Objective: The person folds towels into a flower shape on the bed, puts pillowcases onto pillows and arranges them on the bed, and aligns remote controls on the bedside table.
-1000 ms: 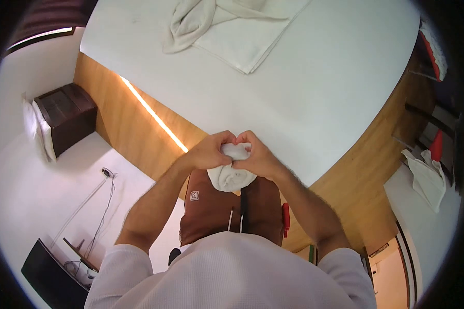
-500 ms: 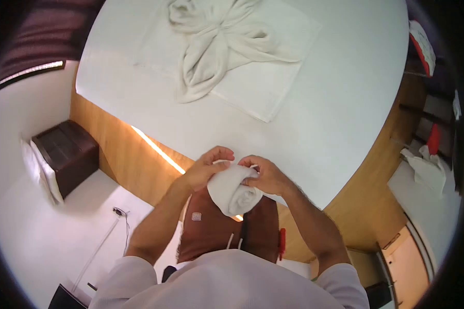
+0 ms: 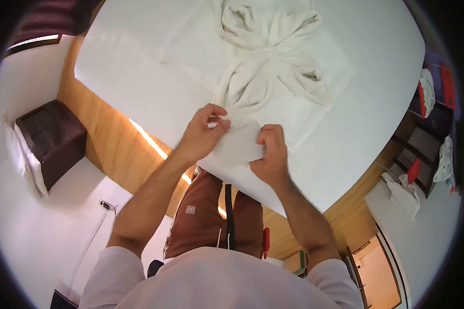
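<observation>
Evidently, the person's two hands are working on a white bundle (image 3: 238, 144), which is sitting between them above the near edge of a broad white surface (image 3: 366, 98); whether it is touching that surface, the picture is not making clear. The right hand (image 3: 273, 152) is closing over the bundle's right side, its fingers bending and its thumb pressing in. The left hand (image 3: 205, 134) is curving at the upper left, thumb and forefinger standing slightly apart; whether they are pinching any cloth, one cannot tell. Just beyond, a gathered towel (image 3: 270, 51) is lying in four looped folds, a flat cloth (image 3: 307, 116) spreading beneath it.

The likeliest trouble, seemingly, is loosening: if the left fingers are gripping little, the bundle could be unwinding from that side. Being so near the edge, it could be slipping toward the brown trousers (image 3: 198, 219). A careless knuckle could be disturbing the nearest loops, too.
</observation>
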{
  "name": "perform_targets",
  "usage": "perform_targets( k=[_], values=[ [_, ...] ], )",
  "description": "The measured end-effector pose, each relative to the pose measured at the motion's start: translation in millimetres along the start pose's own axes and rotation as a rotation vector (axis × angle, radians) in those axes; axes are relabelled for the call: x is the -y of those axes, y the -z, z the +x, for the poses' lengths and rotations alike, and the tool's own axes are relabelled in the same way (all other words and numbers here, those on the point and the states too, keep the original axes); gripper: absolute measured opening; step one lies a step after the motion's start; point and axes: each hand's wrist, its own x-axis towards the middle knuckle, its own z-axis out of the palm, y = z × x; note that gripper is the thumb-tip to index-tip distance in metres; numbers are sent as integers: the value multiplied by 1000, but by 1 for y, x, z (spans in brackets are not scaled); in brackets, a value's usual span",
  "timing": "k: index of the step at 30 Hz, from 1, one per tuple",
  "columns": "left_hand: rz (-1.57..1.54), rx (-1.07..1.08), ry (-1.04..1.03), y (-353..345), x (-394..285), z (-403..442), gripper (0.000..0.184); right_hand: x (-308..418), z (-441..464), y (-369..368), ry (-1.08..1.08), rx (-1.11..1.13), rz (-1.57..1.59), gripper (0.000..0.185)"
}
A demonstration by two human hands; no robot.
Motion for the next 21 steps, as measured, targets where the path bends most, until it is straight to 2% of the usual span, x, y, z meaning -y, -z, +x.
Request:
perform_targets(
  k=[3, 4, 6, 7, 9, 11, 14, 15, 18, 19, 21],
  values=[
    [-440, -26, 339, 6, -8, 33, 41, 1, 29, 17, 49, -30, -27, 40],
    [-664, 126, 416, 7, -15, 38, 47, -1, 40, 22, 73, -28, -37, 40],
    [-1109, 430, 575, 9, -34, 42, 59, -16, 60, 25, 171, -168, -115, 41],
    [-1044, 349, 463, 7, -44, 48, 60, -24, 70, 25, 220, -238, -148, 41],
    [-901, 185, 243, -2, -66, 67, 62, -38, 85, 26, 163, -391, -269, 41],
    [-659, 204, 16, -2, -83, 95, 63, -58, 100, 30, 131, -487, -364, 37],
    [-361, 170, -276, -6, -93, 140, 66, -80, 119, 34, -268, -376, -239, 37],
    [-271, 150, -370, -7, -97, 155, 67, -97, 124, 38, -294, -293, -197, 43],
    [-145, 48, -270, -20, -72, 213, 66, -136, 129, 39, -483, -61, -44, 55],
    [-211, 26, -300, -23, -73, 216, 62, -137, 130, 38, -553, -18, 11, 61],
    [-210, 45, -299, -21, -72, 220, 61, -146, 126, 28, -526, -126, 295, 58]
  ],
)
